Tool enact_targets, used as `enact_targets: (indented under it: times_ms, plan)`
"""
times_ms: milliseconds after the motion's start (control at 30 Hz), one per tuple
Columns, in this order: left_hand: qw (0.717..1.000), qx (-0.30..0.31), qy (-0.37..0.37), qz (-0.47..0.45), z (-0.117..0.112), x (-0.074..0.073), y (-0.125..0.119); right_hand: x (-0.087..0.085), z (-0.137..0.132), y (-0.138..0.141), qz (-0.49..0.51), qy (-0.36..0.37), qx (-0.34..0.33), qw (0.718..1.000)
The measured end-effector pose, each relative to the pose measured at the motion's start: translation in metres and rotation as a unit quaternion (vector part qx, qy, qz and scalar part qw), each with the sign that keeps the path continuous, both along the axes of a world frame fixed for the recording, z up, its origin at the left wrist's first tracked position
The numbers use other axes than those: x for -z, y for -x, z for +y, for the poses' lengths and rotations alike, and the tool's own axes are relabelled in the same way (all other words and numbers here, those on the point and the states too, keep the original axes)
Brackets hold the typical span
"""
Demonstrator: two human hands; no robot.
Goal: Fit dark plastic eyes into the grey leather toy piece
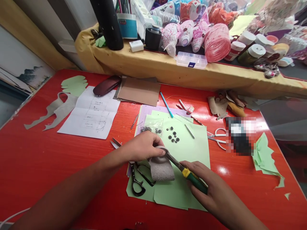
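My left hand [145, 145] is closed, with thumb and fingers pinching a curled strip of grey suede-like material [162, 169]. The strip's lower end hangs loose over green paper sheets [192, 153]. My right hand [205, 182] is wrapped round the green and yellow handle of a pliers-like tool [196, 182]. Its dark metal end meets the curled edge of the strip beside my left thumb; the jaws are partly hidden. Small round dark metal snap parts [174, 133] lie beyond my hands, near a clear bag [155, 126] of similar pieces. Black-handled scissors [137, 185] rest under my left wrist.
White-handled scissors [219, 139] lie at right, near leather scraps [218, 107]. A blue pen [166, 104], a metal rod [189, 131] and a drawn paper pattern [91, 111] lie on the red table [35, 159]. A crowded shelf [144, 60] borders the back.
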State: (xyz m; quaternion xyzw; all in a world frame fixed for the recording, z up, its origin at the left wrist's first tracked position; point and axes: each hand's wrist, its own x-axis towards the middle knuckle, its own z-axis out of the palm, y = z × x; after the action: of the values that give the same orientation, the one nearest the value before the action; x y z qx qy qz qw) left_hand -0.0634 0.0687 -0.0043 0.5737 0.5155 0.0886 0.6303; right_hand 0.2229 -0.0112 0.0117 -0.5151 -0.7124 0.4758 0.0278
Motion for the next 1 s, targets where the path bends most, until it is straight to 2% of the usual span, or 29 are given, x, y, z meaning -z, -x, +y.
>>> enact_targets:
  times_ms: [167, 367, 533, 733, 900, 1000]
  plan:
    - [1.0, -0.014, 0.011, -0.021, -0.002, 0.004, -0.001, 0.0, 0.0, 0.002, -0.009, -0.006, -0.002, 1.0]
    - [0.995, -0.056, 0.029, -0.077, 0.001, 0.009, 0.002, -0.002, 0.0, 0.011, -0.014, -0.026, 0.028, 0.999]
    - [0.982, -0.109, 0.051, -0.146, -0.013, 0.01, 0.005, -0.002, -0.002, 0.012, -0.012, -0.054, 0.04, 0.998]
    - [0.963, -0.178, 0.067, -0.193, -0.03, 0.003, -0.003, -0.005, -0.002, 0.02, 0.005, -0.095, 0.034, 0.995]
    - [0.959, -0.19, 0.052, -0.202, -0.031, -0.004, -0.011, -0.003, -0.006, 0.028, 0.012, -0.129, 0.028, 0.991]
    - [0.964, -0.188, 0.038, -0.184, -0.033, -0.005, -0.012, -0.002, -0.008, 0.029, 0.008, -0.12, 0.027, 0.992]
